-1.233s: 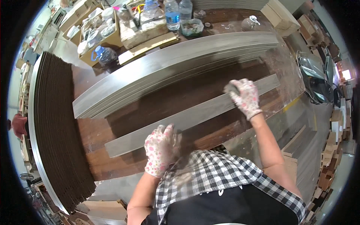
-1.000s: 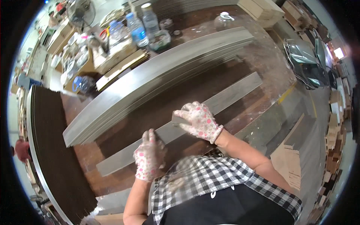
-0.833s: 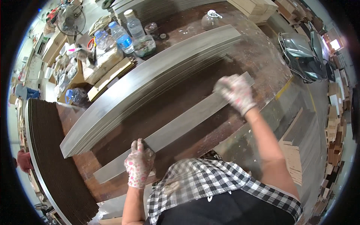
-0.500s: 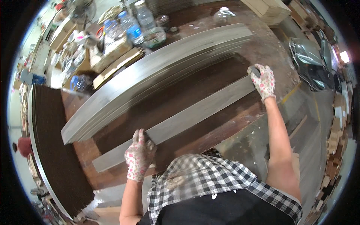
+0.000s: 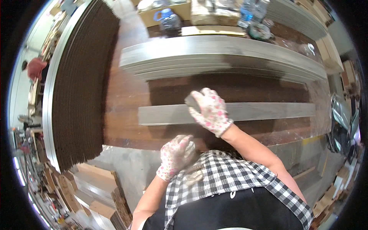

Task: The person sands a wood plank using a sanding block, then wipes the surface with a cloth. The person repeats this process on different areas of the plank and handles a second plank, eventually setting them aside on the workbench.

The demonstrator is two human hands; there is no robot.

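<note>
A long, narrow grey plank (image 5: 268, 111) lies flat on the brown tabletop (image 5: 126, 92), running left to right in front of me. Over its left half is my right hand (image 5: 210, 111), in a white floral glove, fingers curved and parted from the thumb, holding nothing visible. Whether it touches the plank I cannot tell. My left hand (image 5: 177, 157), gloved alike, is off the plank by the table's near edge, close to my checked apron (image 5: 230, 172). Its fingers are loosely bent and slightly blurred, with nothing seen in them. Beyond the plank sits a stack of similar grey planks (image 5: 222, 53).
A tall stack of dark-edged boards (image 5: 80, 88) stands at the left. Behind the planks are a jug with a blue handle (image 5: 168, 21), plastic bottles (image 5: 247, 13) and a cardboard box (image 5: 184, 11). Cartons (image 5: 96, 184) lie lower left; a person in red (image 5: 36, 69) is far left.
My view has turned, so the plank now runs level. Both hands have left the plank's ends: the right has come leftward over its left half, the left has drawn back toward me.
</note>
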